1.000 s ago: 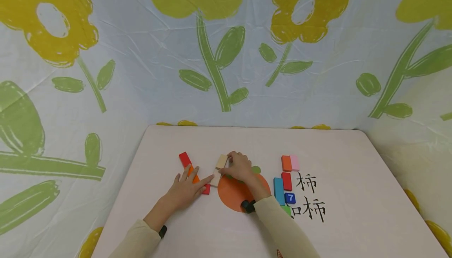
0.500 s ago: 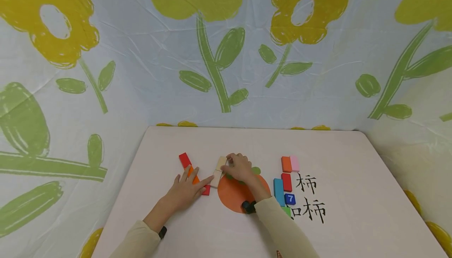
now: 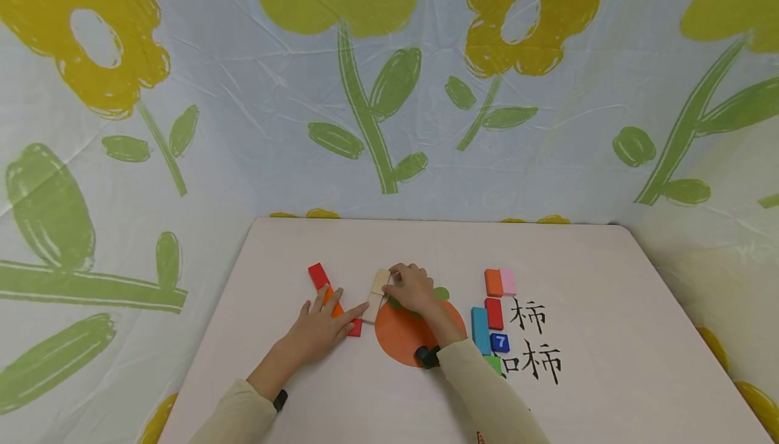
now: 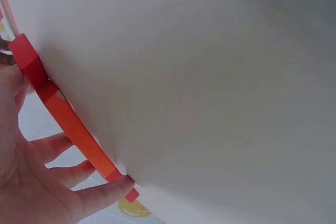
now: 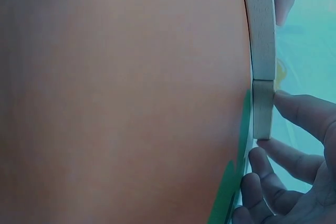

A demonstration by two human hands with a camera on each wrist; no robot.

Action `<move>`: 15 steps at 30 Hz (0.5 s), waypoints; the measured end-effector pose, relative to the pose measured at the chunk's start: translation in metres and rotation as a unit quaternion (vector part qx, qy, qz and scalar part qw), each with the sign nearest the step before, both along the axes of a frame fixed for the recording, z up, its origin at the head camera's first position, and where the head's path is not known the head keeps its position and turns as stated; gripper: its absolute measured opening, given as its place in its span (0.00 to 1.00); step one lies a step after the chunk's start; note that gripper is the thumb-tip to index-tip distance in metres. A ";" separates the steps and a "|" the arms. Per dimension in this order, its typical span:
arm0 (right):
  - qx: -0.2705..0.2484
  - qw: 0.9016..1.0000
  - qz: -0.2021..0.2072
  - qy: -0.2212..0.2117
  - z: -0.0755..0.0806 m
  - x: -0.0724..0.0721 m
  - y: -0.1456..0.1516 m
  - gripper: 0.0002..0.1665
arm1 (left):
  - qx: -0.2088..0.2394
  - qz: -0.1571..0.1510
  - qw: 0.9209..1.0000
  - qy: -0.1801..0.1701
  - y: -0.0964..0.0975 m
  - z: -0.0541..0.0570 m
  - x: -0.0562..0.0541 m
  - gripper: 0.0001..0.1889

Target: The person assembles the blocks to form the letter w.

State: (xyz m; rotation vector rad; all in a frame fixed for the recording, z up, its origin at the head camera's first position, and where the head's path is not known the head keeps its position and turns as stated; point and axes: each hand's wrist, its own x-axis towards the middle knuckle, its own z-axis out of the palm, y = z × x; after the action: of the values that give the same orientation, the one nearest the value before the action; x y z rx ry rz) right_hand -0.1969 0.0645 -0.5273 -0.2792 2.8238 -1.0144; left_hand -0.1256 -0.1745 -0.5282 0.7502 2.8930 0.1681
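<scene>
With 12 o'clock at the far edge of the desk [image 3: 584, 261], your right hand [image 3: 414, 288] pinches the tan block [image 3: 380, 282] between thumb and index finger, the thumb close to its near end, the index finger at its far end, the other fingers bent beside them. The tan block's long axis runs from 1 o'clock to 7, and the pale block [image 3: 374, 308] continues that line at its 7 o'clock end, the two touching end to end. Your left hand [image 3: 316, 330], toward 8 o'clock from there, has its fingers spread over a second line: the far red block [image 3: 318, 275], the orange block [image 4: 76, 129] and the near red block [image 3: 356, 329], set end to end, long axis from 11 o'clock to 5. Your left index fingertip reaches the pale block's edge. The two lines form a V with its point toward 6; you cannot tell whether the near red block touches the pale one. Your right forearm crosses an orange disc [image 3: 395, 339] at 4 o'clock from the pale block. At 3 o'clock from the disc lies a cluster of coloured blocks, among them a long blue block [image 3: 480, 331] pointing roughly 12 to 6, beside black characters [image 3: 541, 362].
</scene>
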 end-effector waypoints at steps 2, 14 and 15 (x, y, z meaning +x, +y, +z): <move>0.003 1.000 0.000 0.000 -0.001 0.000 0.000 0.24 | -0.001 0.000 1.000 -0.005 0.000 0.001 0.000 0.28; 0.006 1.000 -0.001 0.003 -0.001 -0.001 -0.001 0.25 | -0.010 -0.016 1.000 0.016 0.001 0.007 -0.002 0.27; 0.007 1.000 0.000 0.002 -0.001 -0.001 -0.001 0.26 | -0.011 -0.018 1.000 0.018 0.002 0.007 -0.003 0.27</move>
State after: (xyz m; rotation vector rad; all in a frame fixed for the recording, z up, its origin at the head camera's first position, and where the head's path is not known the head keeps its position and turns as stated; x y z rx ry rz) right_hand -0.1978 0.0635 -0.5285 -0.2797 2.8335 -0.9961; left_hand -0.1286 -0.1729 -0.5207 0.8089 2.9091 0.1209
